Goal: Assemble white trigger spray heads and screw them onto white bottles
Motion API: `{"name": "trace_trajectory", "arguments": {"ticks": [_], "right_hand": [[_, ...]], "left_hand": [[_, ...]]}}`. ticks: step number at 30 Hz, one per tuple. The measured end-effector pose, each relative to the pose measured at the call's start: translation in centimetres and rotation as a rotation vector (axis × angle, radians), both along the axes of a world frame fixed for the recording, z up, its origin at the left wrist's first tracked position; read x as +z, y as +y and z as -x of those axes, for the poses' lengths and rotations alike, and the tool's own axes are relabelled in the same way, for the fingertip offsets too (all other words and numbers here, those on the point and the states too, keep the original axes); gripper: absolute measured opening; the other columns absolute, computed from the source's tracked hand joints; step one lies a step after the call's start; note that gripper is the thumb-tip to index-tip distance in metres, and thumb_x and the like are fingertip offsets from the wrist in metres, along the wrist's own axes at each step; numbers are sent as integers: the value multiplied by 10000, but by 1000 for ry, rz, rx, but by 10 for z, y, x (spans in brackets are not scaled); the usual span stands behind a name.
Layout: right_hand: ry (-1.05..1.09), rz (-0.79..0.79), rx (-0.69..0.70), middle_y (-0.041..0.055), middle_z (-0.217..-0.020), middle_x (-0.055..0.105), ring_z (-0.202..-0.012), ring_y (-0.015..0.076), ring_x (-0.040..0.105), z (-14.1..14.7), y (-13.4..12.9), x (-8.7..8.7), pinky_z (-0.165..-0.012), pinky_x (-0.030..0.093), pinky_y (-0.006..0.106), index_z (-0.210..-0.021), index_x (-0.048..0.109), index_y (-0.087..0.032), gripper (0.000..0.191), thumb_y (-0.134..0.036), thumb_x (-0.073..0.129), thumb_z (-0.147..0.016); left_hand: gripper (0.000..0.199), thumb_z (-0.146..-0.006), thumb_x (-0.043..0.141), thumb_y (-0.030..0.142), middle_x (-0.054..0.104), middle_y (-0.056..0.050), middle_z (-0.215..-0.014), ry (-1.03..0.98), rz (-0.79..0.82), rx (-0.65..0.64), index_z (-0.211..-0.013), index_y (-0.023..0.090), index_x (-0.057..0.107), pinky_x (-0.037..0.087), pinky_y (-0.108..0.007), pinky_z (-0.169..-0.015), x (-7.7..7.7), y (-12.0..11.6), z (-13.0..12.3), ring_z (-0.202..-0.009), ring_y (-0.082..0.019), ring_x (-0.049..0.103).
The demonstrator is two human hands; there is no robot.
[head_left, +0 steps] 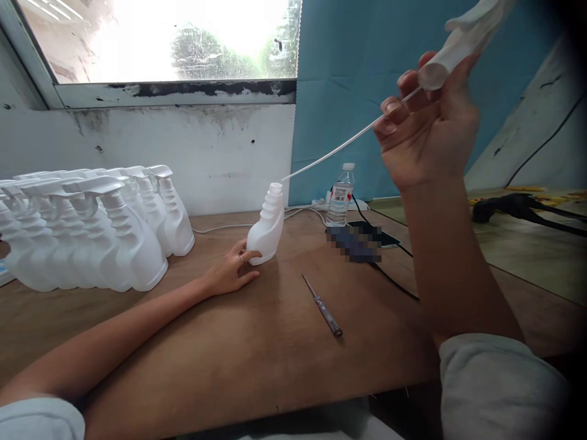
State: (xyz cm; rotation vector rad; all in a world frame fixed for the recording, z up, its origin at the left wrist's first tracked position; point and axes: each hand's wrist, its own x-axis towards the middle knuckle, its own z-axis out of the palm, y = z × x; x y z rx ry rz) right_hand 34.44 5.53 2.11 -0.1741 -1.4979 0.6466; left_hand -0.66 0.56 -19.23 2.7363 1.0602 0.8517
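Observation:
A white plastic spray bottle [267, 229] without a top stands on the wooden table. My left hand [235, 267] grips its base from the left, thumb and fingers about its lower end. Raised at the upper right, my right hand [428, 119] holds a white trigger spray head [463, 46], its collar facing down and left. From that collar a long thin dip tube [339, 148] slants down between my fingers. The tube's free end is close to the bottle's open neck; whether it touches the rim I cannot tell.
Several white bottles with spray heads [132, 244] stand in rows on the left. A screwdriver [323, 307] lies at the middle of the table [220, 354]. Behind are a clear water bottle [340, 195], a phone [373, 233], a blurred dark item [353, 244] and cables.

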Motion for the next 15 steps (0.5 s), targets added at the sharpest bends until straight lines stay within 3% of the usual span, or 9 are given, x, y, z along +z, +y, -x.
{"name": "trace_trajectory", "arguments": {"ticks": [3, 11, 15], "right_hand": [[10, -9, 4, -36, -1173, 595, -905, 168, 560, 2, -4, 0, -644, 437, 275, -946, 703, -450, 249, -578, 501, -875], [36, 59, 100, -2, -1071, 594, -724, 136, 514, 16, -18, 2, -541, 421, 246, -902, 721, -372, 205, -533, 621, -822], [63, 113, 120, 2, -1033, 611, -712, 121, 538, 24, -23, 0, -478, 404, 228, -894, 714, -318, 226, -519, 638, -821]], "left_hand": [[381, -874, 584, 354, 315, -101, -1433, 17, -8, 15, -1235, 255, 514, 482, -402, -962, 0, -1, 1, -1101, -227, 539], [372, -881, 574, 372, 308, -109, -1438, 45, -43, 34, -1227, 243, 524, 503, -391, -942, 2, -3, 1, -1066, -215, 552], [363, -894, 557, 368, 298, -124, -1447, 108, -121, 32, -1230, 232, 539, 453, -428, -1021, 4, -4, 0, -1185, -259, 498]]}}
